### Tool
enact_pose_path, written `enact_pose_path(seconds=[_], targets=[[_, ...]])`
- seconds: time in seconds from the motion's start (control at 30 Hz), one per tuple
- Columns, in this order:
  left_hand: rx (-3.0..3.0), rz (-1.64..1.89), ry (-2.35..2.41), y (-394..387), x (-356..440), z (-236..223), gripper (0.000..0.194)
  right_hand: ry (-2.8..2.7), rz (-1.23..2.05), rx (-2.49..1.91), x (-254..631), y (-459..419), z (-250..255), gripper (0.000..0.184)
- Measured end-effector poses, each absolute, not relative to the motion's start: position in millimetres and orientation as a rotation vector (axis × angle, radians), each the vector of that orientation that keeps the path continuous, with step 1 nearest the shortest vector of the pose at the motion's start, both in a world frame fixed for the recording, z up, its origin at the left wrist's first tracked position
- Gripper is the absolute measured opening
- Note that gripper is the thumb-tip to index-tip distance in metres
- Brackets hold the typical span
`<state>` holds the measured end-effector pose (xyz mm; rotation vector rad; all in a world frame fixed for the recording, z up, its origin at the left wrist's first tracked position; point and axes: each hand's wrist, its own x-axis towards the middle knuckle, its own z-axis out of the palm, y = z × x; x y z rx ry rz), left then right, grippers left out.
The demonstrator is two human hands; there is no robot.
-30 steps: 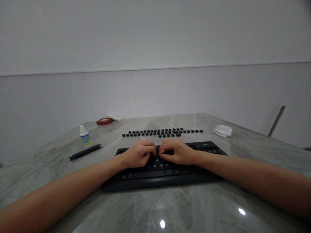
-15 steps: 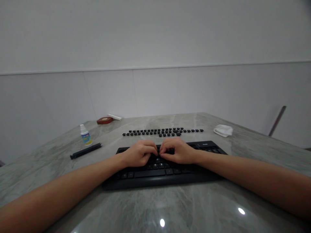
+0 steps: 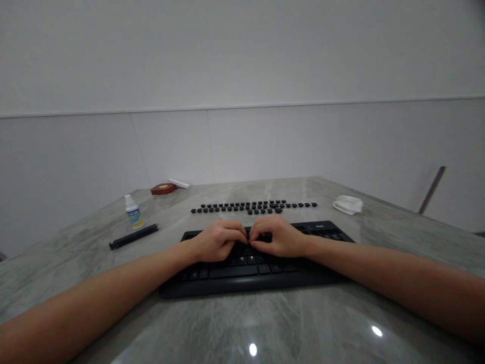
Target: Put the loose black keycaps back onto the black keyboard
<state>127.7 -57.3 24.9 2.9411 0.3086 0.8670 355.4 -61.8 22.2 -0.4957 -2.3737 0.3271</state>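
Note:
A black keyboard (image 3: 265,275) lies on the grey marble table (image 3: 242,323) in front of me. Both my hands rest on its middle, side by side and almost touching. My left hand (image 3: 215,241) has its fingers curled down with the tips pressed together over the keys. My right hand (image 3: 278,237) is curled the same way, fingertips meeting the left hand's. What the fingertips pinch is hidden. Behind the keyboard, several loose black keycaps (image 3: 253,206) lie in rows on the table.
At the left stand a small white bottle (image 3: 133,212) and a black bar-shaped tool (image 3: 133,236). A red-brown round object (image 3: 162,189) and a white stick (image 3: 179,183) lie at the back left. A white cloth (image 3: 347,204) sits at the right. A dark rod (image 3: 432,189) leans on the wall.
Both hands stay on the keyboard's middle; the fingertips have drawn slightly closer together. Nothing else has moved.

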Motion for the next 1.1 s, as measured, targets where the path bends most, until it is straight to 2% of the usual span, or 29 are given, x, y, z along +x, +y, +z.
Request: enact_pose_path(seconds=[0.4,0.73,1.1], targets=[[2.935,0.831,0.284,-59.0,129.0,28.0,0.041,-2.239,0.318,-0.545,355.8,-66.7,26.4,0.018],[2.920,0.816,0.232,-59.4,129.0,29.3,0.043,-2.356,0.303,-0.425,355.7,-68.2,25.8,0.019],[2.961,0.747,0.182,-57.5,129.9,33.5,0.047,-2.466,0.314,-0.480,353.3,-64.1,31.1,0.034]])
